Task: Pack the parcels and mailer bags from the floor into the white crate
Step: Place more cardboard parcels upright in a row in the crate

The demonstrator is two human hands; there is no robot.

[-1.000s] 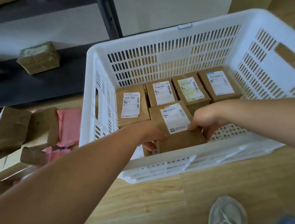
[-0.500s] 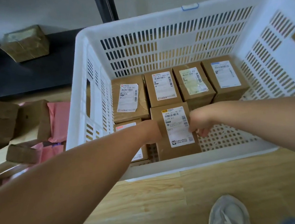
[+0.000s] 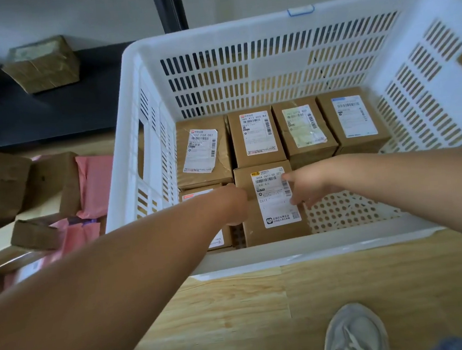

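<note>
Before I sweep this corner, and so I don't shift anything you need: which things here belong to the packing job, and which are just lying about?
Job:
white crate
labelled boxes inside it
brown parcels on the floor
pink mailer bags

Lying about, probably:
taped box on the dark shelf
shelf upright
grey shoe

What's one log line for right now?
phase: placing | parcel: in white crate, front row | left hand: at parcel's left edge, grip hidden | right hand: fingers on parcel label | floor: pink mailer bags waiting
</note>
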